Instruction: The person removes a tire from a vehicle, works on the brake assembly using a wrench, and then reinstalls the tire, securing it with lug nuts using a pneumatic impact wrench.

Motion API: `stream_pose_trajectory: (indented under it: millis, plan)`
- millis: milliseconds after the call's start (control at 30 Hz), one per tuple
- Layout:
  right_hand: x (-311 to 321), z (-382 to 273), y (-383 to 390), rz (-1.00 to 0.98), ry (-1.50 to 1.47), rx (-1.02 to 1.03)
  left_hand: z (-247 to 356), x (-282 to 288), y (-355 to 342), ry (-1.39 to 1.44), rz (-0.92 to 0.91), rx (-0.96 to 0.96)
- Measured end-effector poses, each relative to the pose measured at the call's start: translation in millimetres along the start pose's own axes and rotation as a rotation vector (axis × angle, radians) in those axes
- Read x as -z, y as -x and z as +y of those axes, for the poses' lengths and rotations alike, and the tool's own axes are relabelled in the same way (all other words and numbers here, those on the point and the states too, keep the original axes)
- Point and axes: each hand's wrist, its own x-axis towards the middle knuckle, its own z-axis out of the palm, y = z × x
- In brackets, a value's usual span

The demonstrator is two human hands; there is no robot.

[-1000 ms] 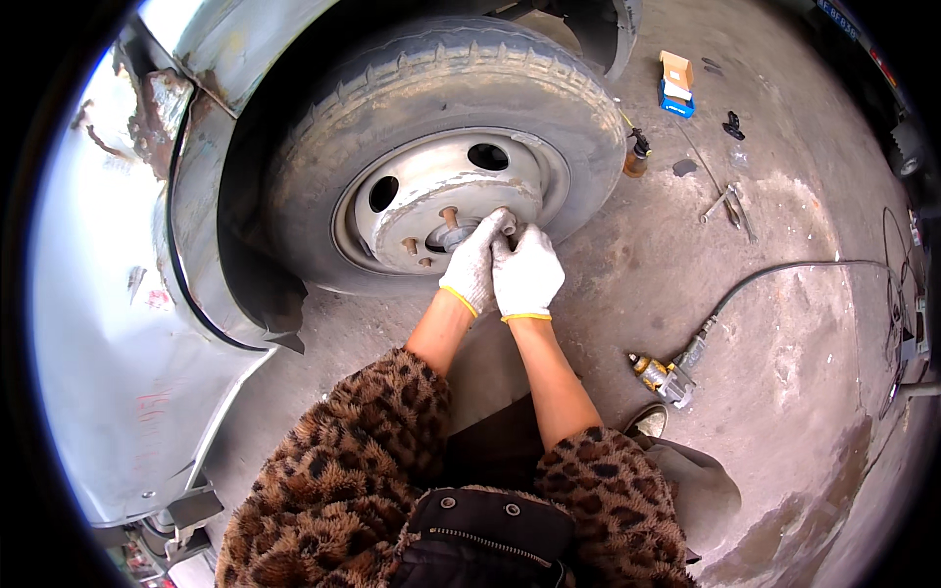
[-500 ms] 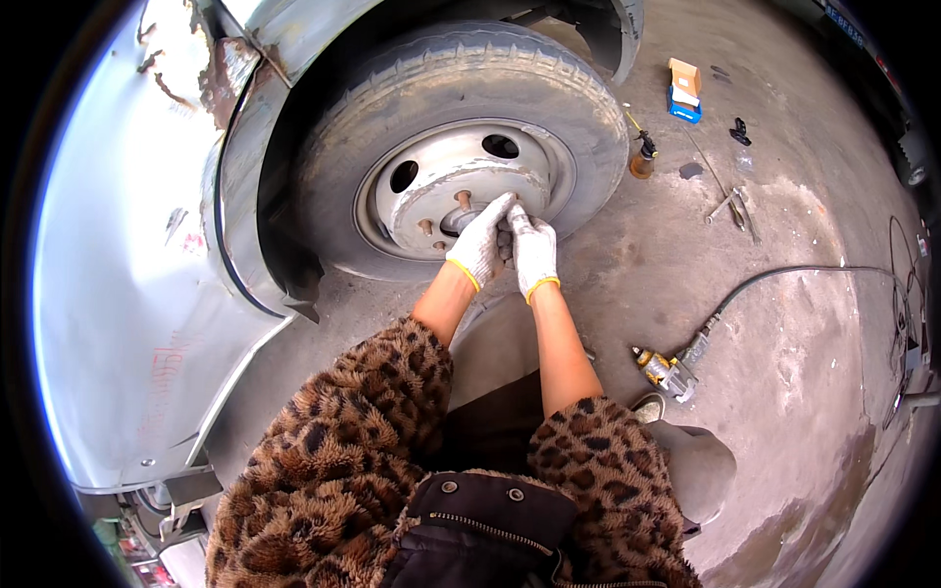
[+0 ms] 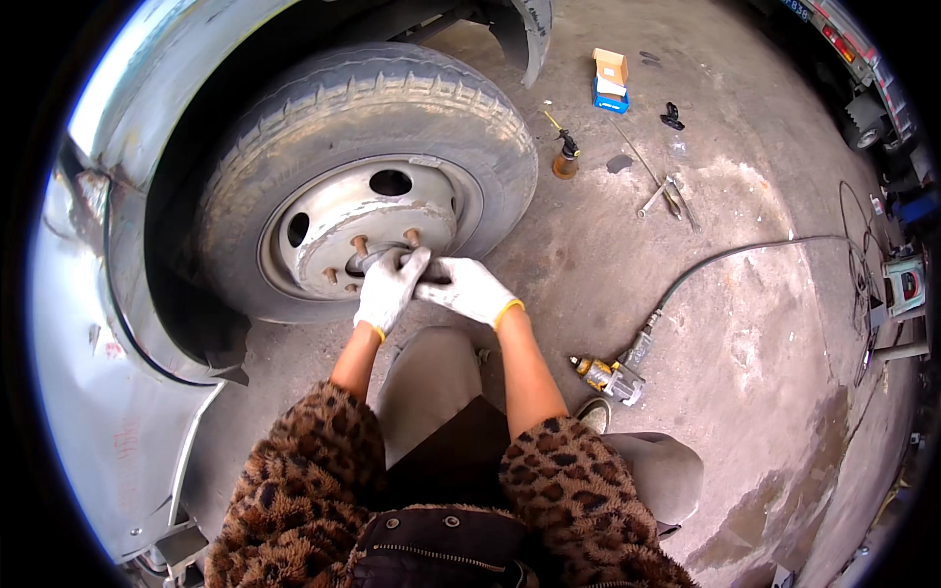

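Observation:
A truck-like wheel stands on the ground, its worn tyre [image 3: 382, 113] caked with dried mud around a pale steel rim [image 3: 338, 220]. Several rusty wheel studs [image 3: 360, 244] stick out round its hub. In front of the lower hub, my left hand [image 3: 390, 286], in a white knit glove with a yellow cuff, is closed with thumb and fingers together. Against it, my right hand [image 3: 465, 290], gloved alike, has its fingers curled in. The fingertips meet; whatever they hold between them is hidden by the gloves.
Silver, rust-patched bodywork [image 3: 93, 392] rises on the left. To the right an impact wrench [image 3: 610, 378] with a black air hose [image 3: 725, 257] lies on the concrete. Farther off are an open blue box [image 3: 612, 93], an amber spray bottle [image 3: 566, 162] and metal hand tools [image 3: 670, 196].
The view has swung right, so the wheel sits farther left. My right hand has turned from pointing upward to reaching sideways toward my left hand; both stay together at the hub.

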Motion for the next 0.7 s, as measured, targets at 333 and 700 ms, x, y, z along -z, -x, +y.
stream_pose_trajectory:
  millis: [333,700]
  plan:
    - [172,210,-50,1.153,0.344,-0.555,19,43,10,-0.414,0.483,-0.437]
    - [273,275,-152,0.705,0.851,-0.360,15,45,19,-0.406,0.449,-0.182]
